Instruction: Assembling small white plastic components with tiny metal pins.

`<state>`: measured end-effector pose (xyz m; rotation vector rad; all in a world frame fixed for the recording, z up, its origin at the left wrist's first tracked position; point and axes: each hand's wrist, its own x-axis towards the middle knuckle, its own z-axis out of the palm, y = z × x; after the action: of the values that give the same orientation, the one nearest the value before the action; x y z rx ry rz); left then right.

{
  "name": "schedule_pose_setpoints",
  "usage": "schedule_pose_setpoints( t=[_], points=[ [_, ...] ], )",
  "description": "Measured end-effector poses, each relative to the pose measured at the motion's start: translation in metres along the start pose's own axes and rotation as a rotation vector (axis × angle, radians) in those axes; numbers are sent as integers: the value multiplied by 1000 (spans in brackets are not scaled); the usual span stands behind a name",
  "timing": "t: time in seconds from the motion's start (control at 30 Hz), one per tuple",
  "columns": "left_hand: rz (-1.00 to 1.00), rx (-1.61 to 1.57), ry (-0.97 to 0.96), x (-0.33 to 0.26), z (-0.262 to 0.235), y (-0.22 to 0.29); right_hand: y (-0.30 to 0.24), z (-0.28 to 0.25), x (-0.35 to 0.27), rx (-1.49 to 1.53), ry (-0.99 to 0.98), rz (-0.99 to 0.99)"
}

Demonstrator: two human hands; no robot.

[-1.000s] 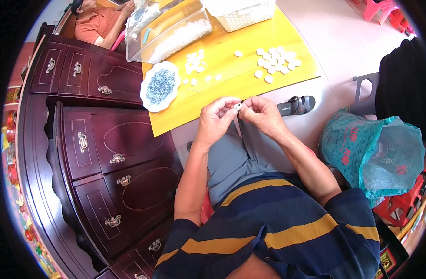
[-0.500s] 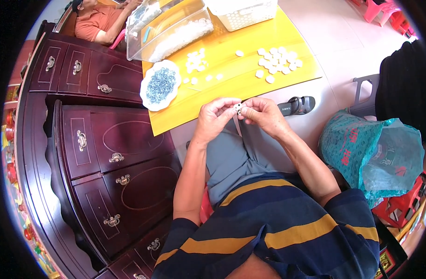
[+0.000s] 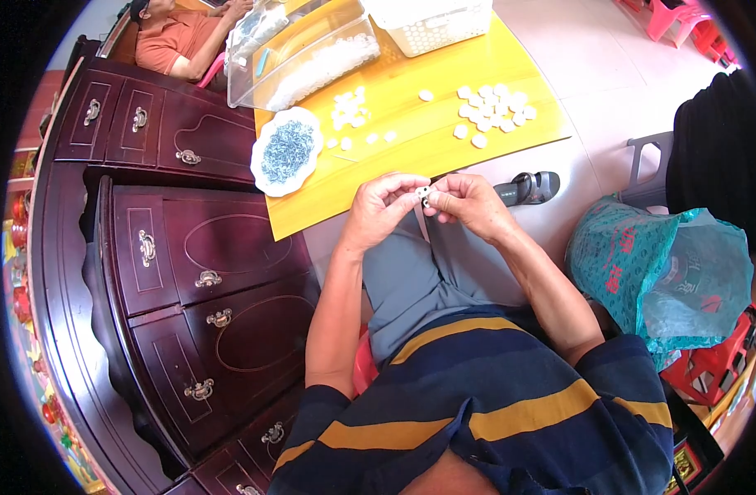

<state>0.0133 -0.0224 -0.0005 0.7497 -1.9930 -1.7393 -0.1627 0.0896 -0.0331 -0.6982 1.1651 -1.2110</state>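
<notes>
Between my fingertips, over my lap, is a small white plastic piece with dark holes [image 3: 424, 195]. My left hand [image 3: 383, 208] pinches it from the left, thumb against the fingers. From the right, my right hand [image 3: 467, 206] pinches the same piece, and its fingers hide part of it. Just beyond my hands lies the yellow tabletop [image 3: 411, 136]. On its left stands a white scalloped bowl [image 3: 261, 169] full of small dark metal pins [image 3: 287, 150]. White pieces lie in a loose cluster [image 3: 349, 107] and in a larger group [image 3: 495, 107] at the right.
A clear bin [image 3: 244, 91] of white pieces and a white perforated basket [image 3: 435, 37] stand at the table's far side. Dark wooden drawers [image 3: 229, 239] run along my left. At right is a teal plastic bag [image 3: 609, 256]. Another person [image 3: 176, 41] sits far left.
My hands stay almost in place. The small white piece has turned slightly between my fingertips, and the view has shifted a little.
</notes>
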Motion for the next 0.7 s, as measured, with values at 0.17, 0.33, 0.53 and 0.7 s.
schedule_pose_setpoints(
  t=[0.17,0.33,0.53,0.7],
  points=[
    [-15,11,-8,1,0,3,-2,0,-1,-4,2,2],
    [-24,34,-10,1,-1,3,1,-1,1,-25,-2,-2],
    [-12,54,3,1,0,3,1,-1,0,-29,9,-9],
    [-3,31,26,1,4,2,3,-1,3,15,40,-45]
  ],
)
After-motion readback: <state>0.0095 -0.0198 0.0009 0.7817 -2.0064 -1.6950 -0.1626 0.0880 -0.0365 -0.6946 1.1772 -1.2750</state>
